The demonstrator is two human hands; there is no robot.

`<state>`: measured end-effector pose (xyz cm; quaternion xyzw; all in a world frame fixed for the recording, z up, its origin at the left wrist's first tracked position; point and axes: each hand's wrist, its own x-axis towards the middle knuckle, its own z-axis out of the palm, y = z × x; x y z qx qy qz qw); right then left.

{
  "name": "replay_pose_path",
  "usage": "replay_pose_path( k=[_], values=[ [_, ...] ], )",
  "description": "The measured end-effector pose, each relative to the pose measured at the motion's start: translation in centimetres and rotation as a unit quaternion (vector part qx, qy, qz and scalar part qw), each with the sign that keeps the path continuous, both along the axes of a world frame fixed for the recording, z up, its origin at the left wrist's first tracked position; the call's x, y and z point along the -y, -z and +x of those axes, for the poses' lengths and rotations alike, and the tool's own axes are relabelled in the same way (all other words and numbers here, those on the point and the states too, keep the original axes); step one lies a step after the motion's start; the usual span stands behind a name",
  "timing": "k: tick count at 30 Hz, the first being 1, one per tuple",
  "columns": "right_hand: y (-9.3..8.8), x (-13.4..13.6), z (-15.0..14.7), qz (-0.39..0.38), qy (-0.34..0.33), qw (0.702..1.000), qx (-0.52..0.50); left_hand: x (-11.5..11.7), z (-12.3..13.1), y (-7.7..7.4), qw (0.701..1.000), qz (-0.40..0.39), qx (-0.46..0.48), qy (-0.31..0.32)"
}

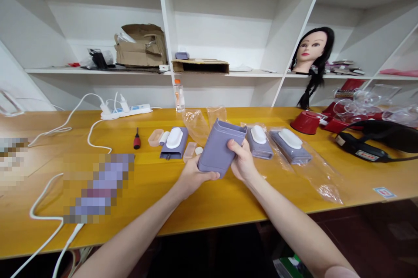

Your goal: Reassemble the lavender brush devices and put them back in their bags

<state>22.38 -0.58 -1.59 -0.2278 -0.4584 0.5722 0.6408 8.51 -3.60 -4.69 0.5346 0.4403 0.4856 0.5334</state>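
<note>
Yellow wooden tabletop [209, 208] below white shelves [222, 21]. Above its middle, lifted off the surface, one grey-purple plastic case [219, 149], tilted, rectangular with rounded corners. Left hand [195, 176] grasping the lower end, fingers [209, 176] curled under; right hand [241, 160] grasping the upper side, fingers clenched. Just beside, similar cases with white lids [258, 135] on clear plastic bags [321, 180].

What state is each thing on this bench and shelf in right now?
Lavender plastic case: lifted, held in both hands
Left hand: gripping its lower end
Right hand: gripping its upper end
Power strip: white plugs inserted
Red-handled screwdriver: lying down
White-topped lavender device: lying on a clear plastic bag
Cardboard box: flaps open
Orange-capped bottle: upright, capped
</note>
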Motion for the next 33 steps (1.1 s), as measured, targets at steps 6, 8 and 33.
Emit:
replay_pose_path(
  k=[6, 8, 33],
  values=[
    [-0.1, 0.1, 0.3, 0.017, -0.008, 1.000, 0.001, 0.2, 0.0, 0.0, 1.000, 0.000, -0.005, 0.006],
    [-0.3, 0.0, 0.4, 0.018, 0.007, 1.000, 0.017, 0.3, 0.1, -0.1, 1.000, -0.014, 0.007, 0.025],
    [-2.0, -0.8, 0.4, -0.109, 0.032, 0.993, 0.023, 0.2, 0.9, 0.3, 0.998, 0.002, 0.005, 0.068]
  ],
)
